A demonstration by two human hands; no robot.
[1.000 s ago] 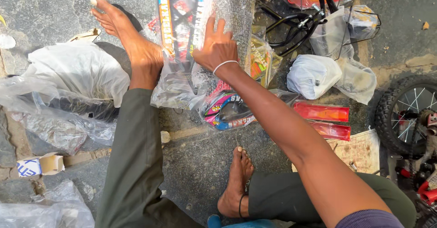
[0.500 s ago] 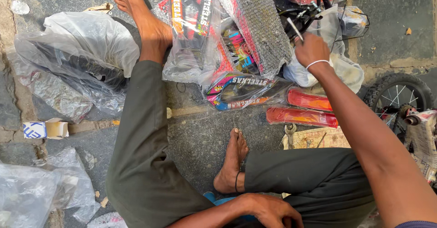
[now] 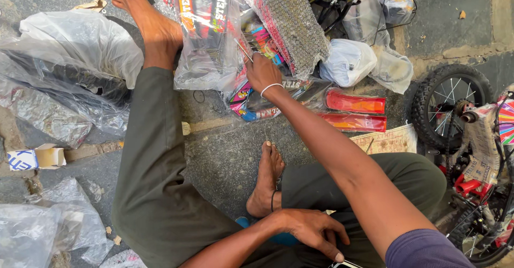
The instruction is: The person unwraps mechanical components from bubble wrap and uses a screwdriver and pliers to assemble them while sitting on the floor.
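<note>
Outstretched, the right hand [image 3: 262, 72] pinches a thin metal rod [image 3: 242, 48] against the plastic-wrapped bicycle parts [image 3: 206, 38] on the pavement, while the left hand [image 3: 310, 230] rests loosely curled at the lap, holding nothing.

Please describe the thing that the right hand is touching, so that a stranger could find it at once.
Start at the small bicycle wheel on the right, then go left past two red strips. The right hand rests on a clear plastic bag of colourful printed parts. Neighbouring bags look white or grey.
</note>
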